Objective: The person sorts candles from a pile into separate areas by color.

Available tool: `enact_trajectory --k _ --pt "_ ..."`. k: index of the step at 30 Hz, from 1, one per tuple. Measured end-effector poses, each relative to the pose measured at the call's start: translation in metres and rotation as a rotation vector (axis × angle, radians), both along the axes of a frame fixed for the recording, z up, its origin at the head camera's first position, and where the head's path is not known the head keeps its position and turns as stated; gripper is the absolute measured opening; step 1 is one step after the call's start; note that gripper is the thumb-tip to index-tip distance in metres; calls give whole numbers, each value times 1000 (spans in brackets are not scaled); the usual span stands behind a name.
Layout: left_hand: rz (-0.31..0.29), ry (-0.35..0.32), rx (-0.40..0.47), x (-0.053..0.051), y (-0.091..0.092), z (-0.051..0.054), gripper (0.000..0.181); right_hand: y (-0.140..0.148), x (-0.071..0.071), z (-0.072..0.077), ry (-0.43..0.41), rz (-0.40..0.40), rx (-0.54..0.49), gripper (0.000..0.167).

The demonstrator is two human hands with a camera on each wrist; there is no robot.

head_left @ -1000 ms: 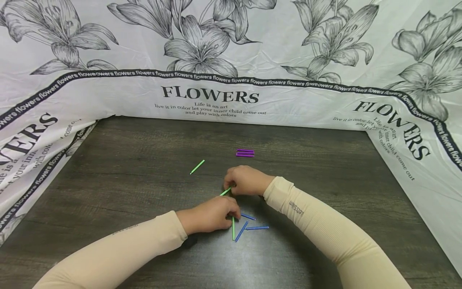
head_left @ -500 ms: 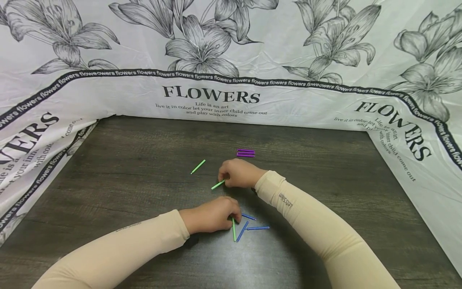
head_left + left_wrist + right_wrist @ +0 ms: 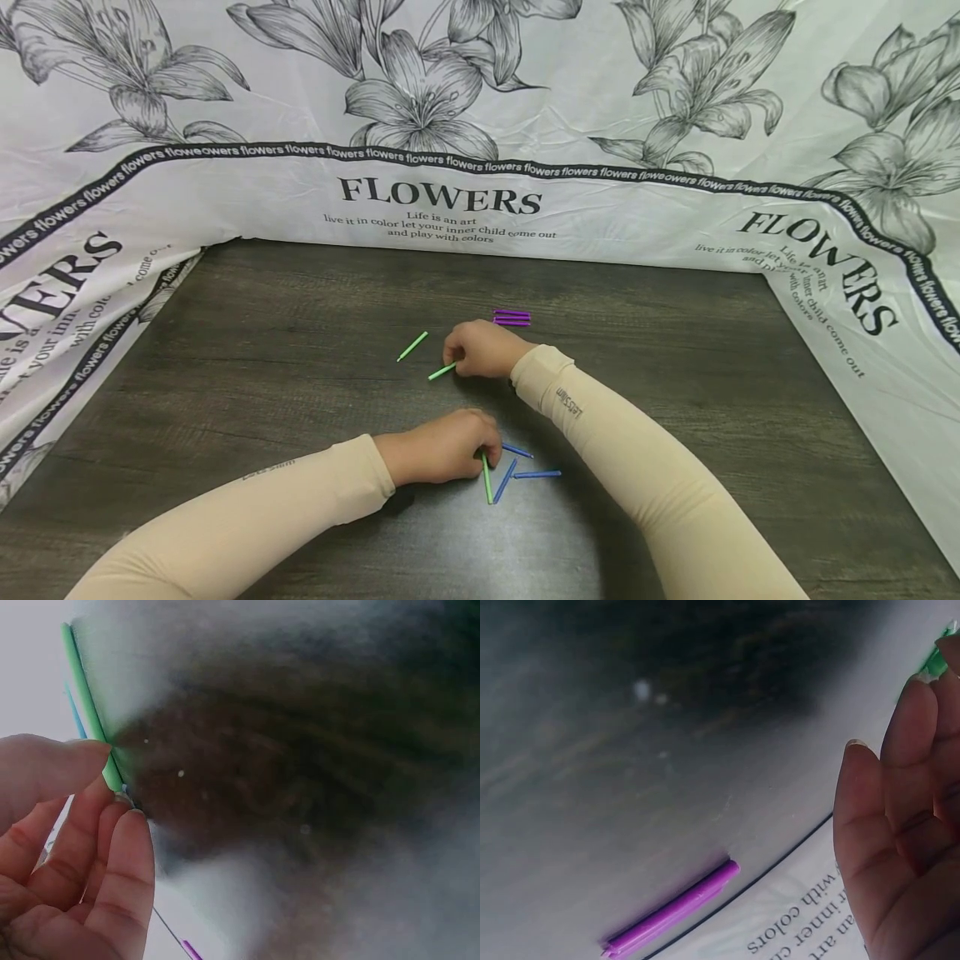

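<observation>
Pinching left hand (image 3: 446, 448): thumb and fingers close on one end of a green stick (image 3: 487, 479), which points back toward the person.
Pinching right hand (image 3: 483, 348): fingers grip another green stick (image 3: 442, 372); whether it touches the table (image 3: 300, 333) is hard to tell.
Loose green stick (image 3: 412, 346): lies on the table, left of the right hand, apart from it.
Blue sticks (image 3: 537, 474): three lie scattered just right of the left hand.
Purple sticks (image 3: 512, 318): lie side by side just beyond the right hand.
</observation>
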State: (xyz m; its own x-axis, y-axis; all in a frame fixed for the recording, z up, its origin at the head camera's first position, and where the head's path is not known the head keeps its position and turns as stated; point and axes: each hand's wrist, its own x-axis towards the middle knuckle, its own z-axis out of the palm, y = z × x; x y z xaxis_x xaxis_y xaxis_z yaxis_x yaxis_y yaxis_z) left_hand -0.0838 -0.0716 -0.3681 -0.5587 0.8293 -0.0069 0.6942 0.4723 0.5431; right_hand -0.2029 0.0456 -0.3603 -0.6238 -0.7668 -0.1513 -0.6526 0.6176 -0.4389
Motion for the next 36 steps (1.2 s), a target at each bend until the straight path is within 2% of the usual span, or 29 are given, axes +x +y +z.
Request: enact_trajectory --k 6,16,27,36 --pt "-18 15 -1 -1 -1 -1 19 -10 -5 -1 -7 -23 14 16" --pt "-31 -10 1 -5 -1 -4 20 -22 -8 2 -7 -39 40 13" --pt "-42 -5 -41 -5 -1 -3 21 -33 -14 4 -38 -66 62 12" --pt "-57 17 -52 -6 0 -4 19 -38 -21 0 -15 -68 85 12"
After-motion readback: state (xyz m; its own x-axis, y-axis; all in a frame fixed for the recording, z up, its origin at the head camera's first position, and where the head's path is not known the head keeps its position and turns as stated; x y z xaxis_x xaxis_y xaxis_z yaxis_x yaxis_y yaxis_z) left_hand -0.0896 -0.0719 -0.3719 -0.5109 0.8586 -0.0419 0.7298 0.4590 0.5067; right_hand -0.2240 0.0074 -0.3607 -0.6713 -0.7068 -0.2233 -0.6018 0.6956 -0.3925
